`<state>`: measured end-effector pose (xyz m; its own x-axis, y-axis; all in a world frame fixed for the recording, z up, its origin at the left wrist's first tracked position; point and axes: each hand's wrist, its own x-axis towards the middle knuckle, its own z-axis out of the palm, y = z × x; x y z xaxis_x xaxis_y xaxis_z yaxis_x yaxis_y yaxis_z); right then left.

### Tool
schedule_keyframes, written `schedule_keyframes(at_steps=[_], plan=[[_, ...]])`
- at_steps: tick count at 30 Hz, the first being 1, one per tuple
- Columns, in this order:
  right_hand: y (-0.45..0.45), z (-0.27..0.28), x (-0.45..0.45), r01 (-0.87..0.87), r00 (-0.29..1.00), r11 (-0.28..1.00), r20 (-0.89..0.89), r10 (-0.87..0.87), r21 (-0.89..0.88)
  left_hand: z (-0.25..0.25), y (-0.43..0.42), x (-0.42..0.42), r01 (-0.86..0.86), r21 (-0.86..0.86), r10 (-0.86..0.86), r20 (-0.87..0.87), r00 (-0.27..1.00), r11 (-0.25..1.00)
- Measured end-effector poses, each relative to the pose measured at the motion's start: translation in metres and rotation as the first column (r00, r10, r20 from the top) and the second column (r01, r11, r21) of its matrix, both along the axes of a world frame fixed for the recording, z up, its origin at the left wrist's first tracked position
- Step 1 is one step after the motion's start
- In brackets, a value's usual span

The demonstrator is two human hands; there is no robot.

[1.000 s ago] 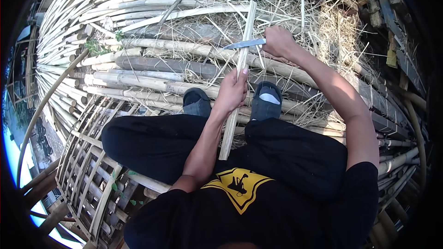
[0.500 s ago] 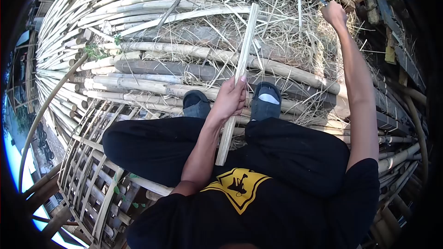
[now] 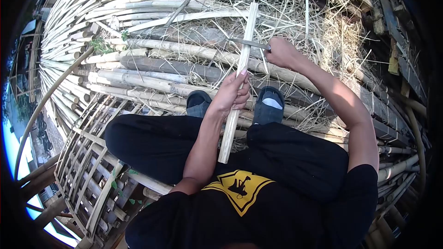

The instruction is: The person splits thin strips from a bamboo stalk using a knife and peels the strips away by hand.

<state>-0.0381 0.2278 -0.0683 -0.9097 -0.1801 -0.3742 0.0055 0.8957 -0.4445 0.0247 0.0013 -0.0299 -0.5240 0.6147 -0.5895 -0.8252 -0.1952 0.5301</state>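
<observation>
My left hand [image 3: 232, 93] is closed round the middle of a split bamboo strip [image 3: 248, 34], which slants up and away from my lap. Its near end lies over my dark trousers and its far end points to the bamboo poles. In my closed right hand [image 3: 282, 52] is a knife [image 3: 251, 44]; the fingers hide its handle. The thin blade points left and crosses the strip a little above my left hand. Whether its edge bites into the strip I cannot tell.
Long bamboo poles [image 3: 143, 81] lie across the ground beneath my sandals [image 3: 269, 103]. Straw-like shavings [image 3: 295, 14] cover the ground ahead. A woven bamboo lattice [image 3: 90, 166] stands at my left, and stacked timber [image 3: 392, 23] is at the far right.
My right hand has swung in from the upper right with the knife, whose blade is now across the bamboo strip. My left hand keeps its hold, nearly in the same place.
</observation>
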Motion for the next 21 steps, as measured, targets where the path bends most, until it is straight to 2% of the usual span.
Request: schedule_keyframes(at_steps=[2, 4, 6, 8, 9, 11, 15, 18, 19, 20, 21], plan=[[0.000, 0.005, -0.001, 0.034, 0.999, 0.999, -0.005, -0.034, -0.002, -0.001, 0.000, 0.000, 0.007, 0.022, -0.008, 0.005, 1.000, 1.000], [0.004, 0.005, -0.008, 0.005, 1.000, 0.995, -0.025, -0.002, 0.099, 0.000, 0.000, 0.001, 0.012, 0.046, -0.013, 0.012, 1.000, 0.999], [0.016, -0.003, -0.015, 0.023, 0.999, 0.985, -0.052, -0.014, 0.173, 0.002, 0.005, 0.004, -0.009, -0.013, 0.009, 0.018, 1.000, 1.000], [0.031, 0.001, -0.027, 0.134, 0.990, 0.952, -0.076, -0.118, 0.274, 0.006, 0.007, 0.006, 0.013, -0.007, -0.013, 0.019, 1.000, 1.000], [0.047, 0.000, -0.033, 0.133, 0.990, 0.952, -0.072, -0.118, 0.275, 0.007, 0.007, 0.008, 0.034, -0.005, -0.034, 0.019, 0.999, 0.999], [0.079, -0.002, -0.043, 0.255, 0.960, 0.901, -0.201, -0.194, 0.351, 0.008, 0.009, 0.009, 0.058, -0.014, -0.058, 0.023, 0.998, 0.998], [0.083, -0.005, -0.043, 0.275, 0.959, 0.887, -0.174, -0.224, 0.372, 0.012, 0.013, 0.006, 0.080, -0.015, -0.079, 0.033, 0.996, 0.997], [0.089, -0.006, -0.049, 0.245, 0.965, 0.879, -0.194, -0.178, 0.410, 0.015, 0.016, 0.006, 0.074, -0.002, -0.074, 0.033, 0.997, 0.997], [0.085, 0.008, -0.049, 0.230, 0.973, 0.872, -0.118, -0.198, 0.433, 0.018, 0.014, 0.009, 0.074, -0.004, -0.074, 0.027, 0.997, 0.997], [0.110, -0.013, -0.060, 0.553, 0.830, 0.769, -0.130, -0.543, 0.321, 0.021, 0.010, 0.011, 0.075, -0.009, -0.074, 0.014, 0.997, 0.997], [0.157, -0.014, -0.062, 0.604, 0.792, 0.760, -0.076, -0.606, 0.241, 0.032, 0.002, 0.016, 0.122, 0.035, -0.123, 0.013, 0.992, 0.992]])
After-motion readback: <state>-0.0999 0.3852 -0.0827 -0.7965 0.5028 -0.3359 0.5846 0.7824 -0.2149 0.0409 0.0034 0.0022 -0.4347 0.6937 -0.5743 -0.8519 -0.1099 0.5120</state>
